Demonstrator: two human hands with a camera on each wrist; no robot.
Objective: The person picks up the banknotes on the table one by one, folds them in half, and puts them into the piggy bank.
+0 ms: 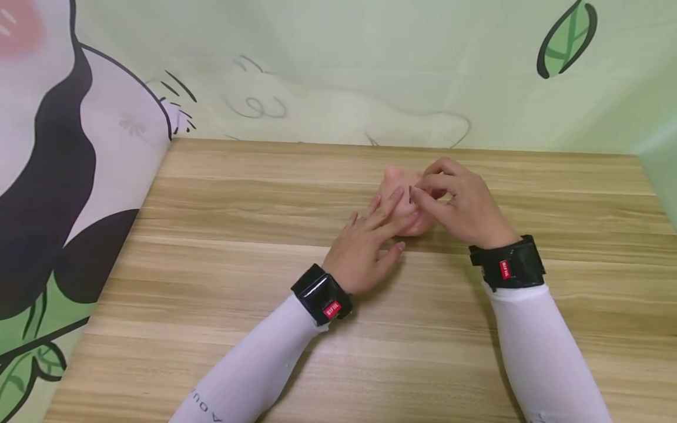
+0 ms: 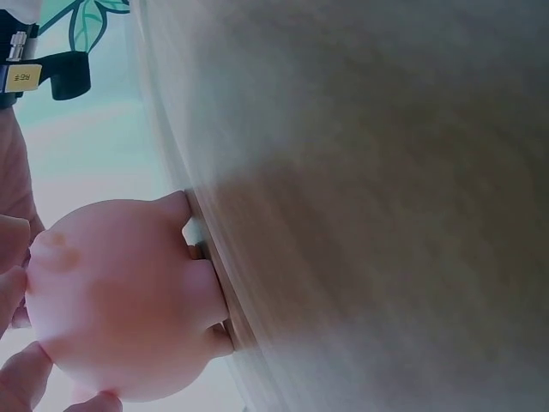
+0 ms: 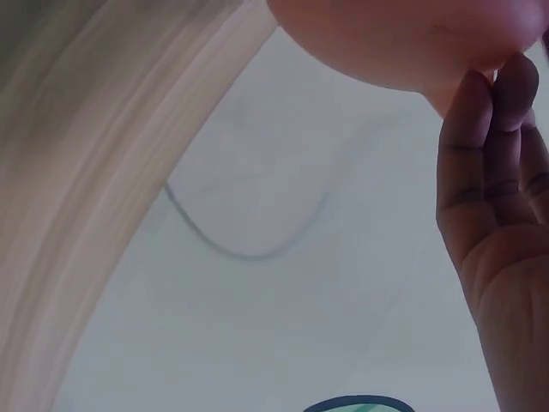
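A pink pig-shaped money box (image 1: pixel 400 178) stands on the wooden table in front of me. My left hand (image 1: pixel 364 249) rests on its near left side, fingers mostly straight and spread. From the right, my right hand (image 1: pixel 468 202) reaches over the top, thumb and forefinger pinched together at a small thin dark object (image 1: pixel 410 191); the fingers hide most of it, so its kind is unclear. The left wrist view shows the pig's round body (image 2: pixel 129 296) and its short feet on the table. Bent right-hand fingers (image 3: pixel 467 129) touch the pig near an ear in the right wrist view.
The wood-grain table (image 1: pixel 254 194) extends around the pig on all sides. Behind it hangs a pale green cloth (image 1: pixel 344 64) printed with leaves, and a panda print (image 1: pixel 113 135) covers the left side. Each wrist wears a black strap (image 1: pixel 508 262).
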